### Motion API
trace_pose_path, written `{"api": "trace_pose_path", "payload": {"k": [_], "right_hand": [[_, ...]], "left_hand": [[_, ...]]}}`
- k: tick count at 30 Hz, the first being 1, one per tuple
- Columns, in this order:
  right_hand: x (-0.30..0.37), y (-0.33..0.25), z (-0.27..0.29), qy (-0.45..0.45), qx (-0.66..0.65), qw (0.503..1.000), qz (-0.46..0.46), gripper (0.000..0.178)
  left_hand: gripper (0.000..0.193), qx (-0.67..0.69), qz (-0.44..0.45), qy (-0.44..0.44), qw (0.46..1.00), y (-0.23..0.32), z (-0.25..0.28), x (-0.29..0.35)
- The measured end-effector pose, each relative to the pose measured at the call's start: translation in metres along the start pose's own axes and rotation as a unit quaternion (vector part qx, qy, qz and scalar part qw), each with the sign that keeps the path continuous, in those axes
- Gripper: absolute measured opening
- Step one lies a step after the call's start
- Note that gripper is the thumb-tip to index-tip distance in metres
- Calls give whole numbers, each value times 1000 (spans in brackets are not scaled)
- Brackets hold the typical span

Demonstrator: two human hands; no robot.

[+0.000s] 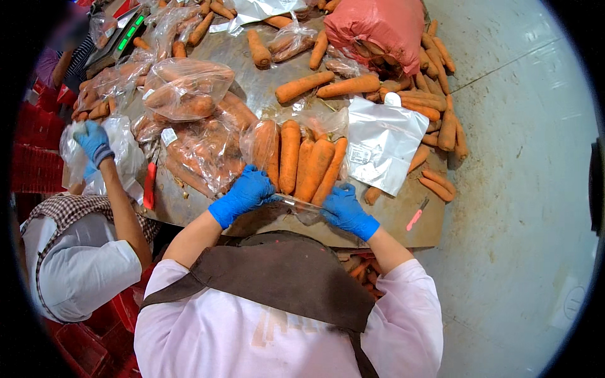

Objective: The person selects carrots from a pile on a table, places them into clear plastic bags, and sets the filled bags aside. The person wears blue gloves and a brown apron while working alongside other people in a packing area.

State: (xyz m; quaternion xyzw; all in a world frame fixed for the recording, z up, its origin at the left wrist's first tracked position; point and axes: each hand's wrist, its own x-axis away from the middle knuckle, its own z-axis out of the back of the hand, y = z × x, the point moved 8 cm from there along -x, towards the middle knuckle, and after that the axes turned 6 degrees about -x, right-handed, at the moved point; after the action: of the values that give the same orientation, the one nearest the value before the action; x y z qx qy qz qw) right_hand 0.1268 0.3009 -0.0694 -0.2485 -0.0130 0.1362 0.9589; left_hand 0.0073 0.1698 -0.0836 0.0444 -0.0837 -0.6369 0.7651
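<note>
In front of me a see-through plastic bag [301, 203] lies on the table, with several long carrots [313, 167] side by side in it. Its mouth faces me. My left hand [249, 189], in a blue glove, is closed on the left corner of the mouth. The right corner is pinched in my right hand [345, 206], gloved the same way. Between both hands the bag's edge is stretched taut. Beside the bag on the right is a stack of silvery-white flat bags [384, 148] with a printed label.
Filled carrot bags [195, 142] pile up on the left. Loose carrots [435, 94] and a red sack [378, 31] lie at the back right. A pink-handled knife [414, 219] and a red-handled tool [150, 186] rest on the table [403, 230]. At left a co-worker's gloved hand [94, 143] handles plastic bags.
</note>
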Motion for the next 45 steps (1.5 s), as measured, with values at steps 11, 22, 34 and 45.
{"api": "trace_pose_path", "payload": {"k": [11, 22, 34, 45], "right_hand": [[28, 76, 11, 124, -427, 853, -275, 16], [-166, 53, 79, 79, -29, 994, -64, 33], [-181, 209, 40, 8, 92, 967, -235, 22], [-141, 185, 111, 178, -299, 915, -203, 32]], "left_hand": [[18, -27, 175, 145, 973, -62, 61, 4], [32, -5, 265, 116, 957, -135, 50, -37], [16, -83, 294, 107, 946, -150, 36, -55], [19, 190, 288, 419, 840, -156, 66, -26]]}}
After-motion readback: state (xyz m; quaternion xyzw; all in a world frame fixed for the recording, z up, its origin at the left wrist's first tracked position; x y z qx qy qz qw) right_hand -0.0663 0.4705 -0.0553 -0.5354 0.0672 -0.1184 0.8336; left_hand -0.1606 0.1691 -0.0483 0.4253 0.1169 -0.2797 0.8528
